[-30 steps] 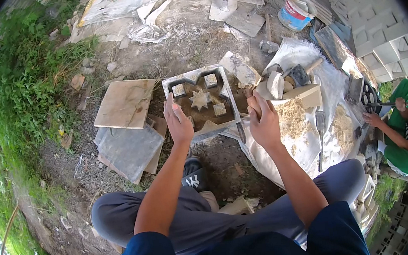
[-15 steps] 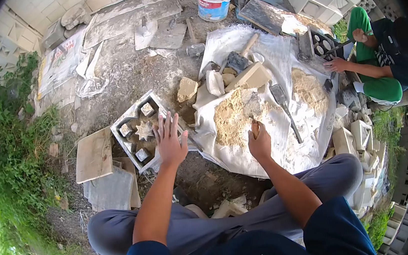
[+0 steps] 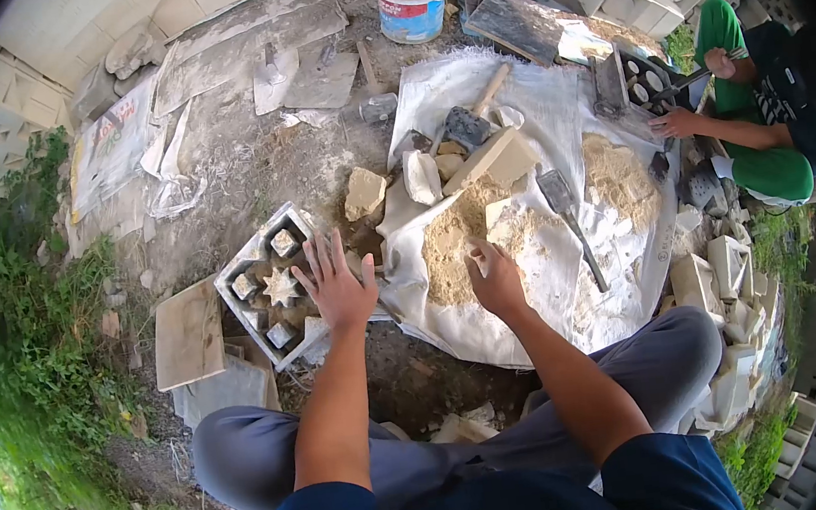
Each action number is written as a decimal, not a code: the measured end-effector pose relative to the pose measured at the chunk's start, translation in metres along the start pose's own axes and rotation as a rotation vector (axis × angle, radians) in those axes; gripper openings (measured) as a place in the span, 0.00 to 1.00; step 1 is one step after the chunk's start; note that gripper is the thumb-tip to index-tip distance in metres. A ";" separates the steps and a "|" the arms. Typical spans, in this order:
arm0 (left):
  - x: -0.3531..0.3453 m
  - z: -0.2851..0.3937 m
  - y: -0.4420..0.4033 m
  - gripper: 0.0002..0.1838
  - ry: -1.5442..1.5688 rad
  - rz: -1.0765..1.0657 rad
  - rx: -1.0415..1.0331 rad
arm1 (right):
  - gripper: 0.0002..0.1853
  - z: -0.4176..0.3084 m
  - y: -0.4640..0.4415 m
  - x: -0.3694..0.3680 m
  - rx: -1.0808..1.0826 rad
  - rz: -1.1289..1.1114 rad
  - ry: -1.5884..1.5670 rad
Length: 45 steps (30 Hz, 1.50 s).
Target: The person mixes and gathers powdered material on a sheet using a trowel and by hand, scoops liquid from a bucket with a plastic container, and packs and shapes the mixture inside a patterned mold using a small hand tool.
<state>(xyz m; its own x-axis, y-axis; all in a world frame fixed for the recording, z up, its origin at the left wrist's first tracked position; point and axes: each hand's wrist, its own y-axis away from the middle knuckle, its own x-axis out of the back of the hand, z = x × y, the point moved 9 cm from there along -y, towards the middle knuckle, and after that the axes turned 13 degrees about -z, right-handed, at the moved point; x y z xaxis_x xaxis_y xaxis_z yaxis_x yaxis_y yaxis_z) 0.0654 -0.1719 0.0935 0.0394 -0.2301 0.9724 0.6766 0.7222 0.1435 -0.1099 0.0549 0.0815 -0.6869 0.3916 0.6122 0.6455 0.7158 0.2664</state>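
Observation:
My left hand [image 3: 339, 285] is open, fingers spread, over the right side of a square mould [image 3: 231, 293]. Inside the mould sit a star-shaped core [image 3: 281, 288] and several small blocks; part of its right side is hidden behind the hand. My right hand [image 3: 497, 280] is closed with bent fingers at the pile of tan, sandy mix [image 3: 450, 250] on a white sack [image 3: 547, 325]. A trowel's pale blade [image 3: 499, 216] shows just beyond the fingers, its handle mostly hidden by them. Right of the pile lies a dark long-handled tool [image 3: 574, 226].
A hammer [image 3: 469, 125] and stone chunks [image 3: 364, 192] lie beyond the pile. A paint bucket [image 3: 413, 13] stands at the back. Boards [image 3: 188, 335] rest at left. At right, a person in green trousers [image 3: 766, 176] works at another mould [image 3: 645, 82]. Cast blocks [image 3: 698, 282] lie nearby.
My right hand has moved slightly left with the trowel, whose blade now looks paler and turned. The left hand stays open by the mould. The whole view has shifted a little.

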 end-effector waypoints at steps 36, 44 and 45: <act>0.005 -0.004 0.000 0.41 0.084 0.055 -0.039 | 0.12 -0.140 -0.162 -0.057 0.801 -0.211 0.846; 0.012 -0.004 0.006 0.39 0.163 0.084 -0.046 | 0.09 -0.138 -0.114 0.132 0.585 0.645 -0.600; 0.011 -0.006 0.011 0.38 0.175 0.096 -0.072 | 0.10 -0.135 -0.115 0.132 0.599 0.676 -0.839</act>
<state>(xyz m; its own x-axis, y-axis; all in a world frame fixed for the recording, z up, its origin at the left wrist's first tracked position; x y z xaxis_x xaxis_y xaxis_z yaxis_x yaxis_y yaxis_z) 0.0771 -0.1704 0.1046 0.2292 -0.2769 0.9331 0.7138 0.6996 0.0323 -0.2300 -0.0536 0.2321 -0.4184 0.8782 -0.2318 0.8514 0.2903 -0.4369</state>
